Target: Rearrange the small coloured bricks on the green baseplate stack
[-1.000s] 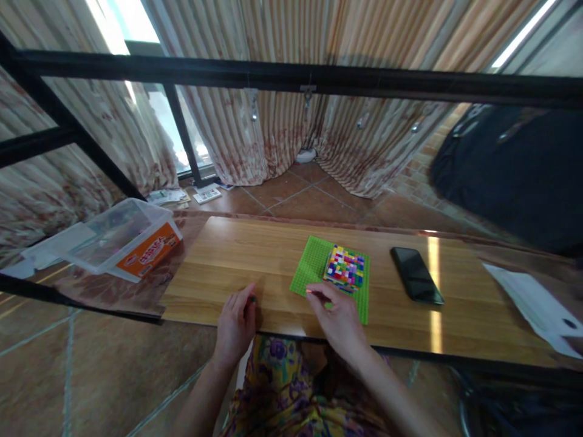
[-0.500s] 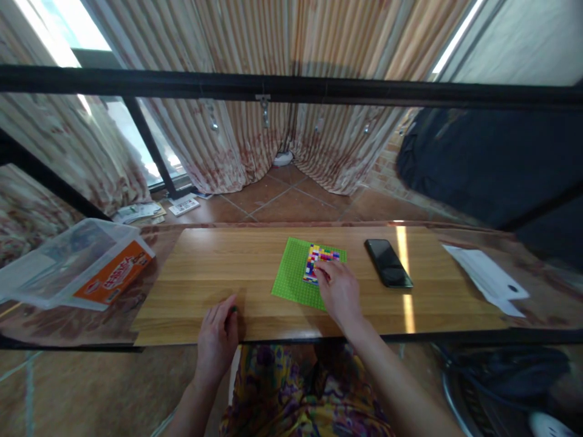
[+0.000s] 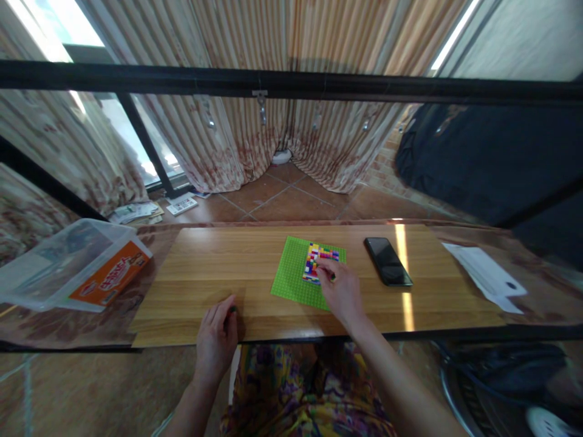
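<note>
A green studded baseplate point(image 3: 291, 273) lies on the wooden table top point(image 3: 218, 267). On it stands a block of many-coloured small bricks point(image 3: 319, 258). My right hand point(image 3: 341, 291) rests on the plate at the block's near right corner, fingertips pinched on a small brick against the block. My left hand point(image 3: 217, 338) lies at the table's near edge, fingers curled around a small dark green piece.
A black phone point(image 3: 387, 261) lies right of the plate, white papers point(image 3: 485, 273) farther right. A clear plastic box with an orange label point(image 3: 86, 264) sits at the left. A black frame bar point(image 3: 291, 85) crosses above; curtains hang behind.
My right hand moved forward from the plate's near edge to the brick block and stays there. The view shifted and lowered. My left hand kept its place.
</note>
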The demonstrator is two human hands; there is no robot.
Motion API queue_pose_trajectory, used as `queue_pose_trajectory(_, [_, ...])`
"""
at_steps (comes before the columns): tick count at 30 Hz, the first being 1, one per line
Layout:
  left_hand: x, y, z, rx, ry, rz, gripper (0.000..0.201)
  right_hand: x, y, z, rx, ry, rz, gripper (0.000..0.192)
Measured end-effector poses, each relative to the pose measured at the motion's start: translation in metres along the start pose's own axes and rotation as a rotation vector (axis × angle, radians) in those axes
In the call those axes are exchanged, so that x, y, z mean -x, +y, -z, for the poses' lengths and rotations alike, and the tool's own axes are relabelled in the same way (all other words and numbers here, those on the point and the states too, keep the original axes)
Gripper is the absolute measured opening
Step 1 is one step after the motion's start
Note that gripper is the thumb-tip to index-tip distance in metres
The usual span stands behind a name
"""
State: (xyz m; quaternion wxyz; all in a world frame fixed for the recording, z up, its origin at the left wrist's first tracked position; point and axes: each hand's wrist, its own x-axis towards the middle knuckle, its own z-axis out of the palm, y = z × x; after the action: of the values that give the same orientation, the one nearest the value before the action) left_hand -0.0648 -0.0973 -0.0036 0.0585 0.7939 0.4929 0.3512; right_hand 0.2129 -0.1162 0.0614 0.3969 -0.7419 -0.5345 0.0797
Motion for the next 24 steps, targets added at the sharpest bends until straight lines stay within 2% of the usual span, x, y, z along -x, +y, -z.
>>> queue_pose_trajectory(8, [-0.001, 0.001, 0.001, 0.006, -0.011, 0.013, 0.029, -0.008, -0.003, -0.004, -0.159, 0.026, -0.133, 0.024])
queue_pose_trajectory(15, [0.0, 0.001, 0.001, 0.005, -0.008, 0.022, 0.03, -0.012, 0.0, -0.007, -0.143, 0.033, -0.212, 0.025])
queue_pose_trajectory(20, [0.001, -0.001, 0.0, 0.002, -0.012, 0.025, 0.03, -0.017, 0.002, -0.007, -0.146, -0.011, -0.27, 0.027])
queue_pose_trajectory(24, [0.001, -0.001, -0.001, 0.003, 0.0, 0.021, 0.029, -0.019, 0.004, -0.008, -0.167, -0.021, -0.261, 0.025])
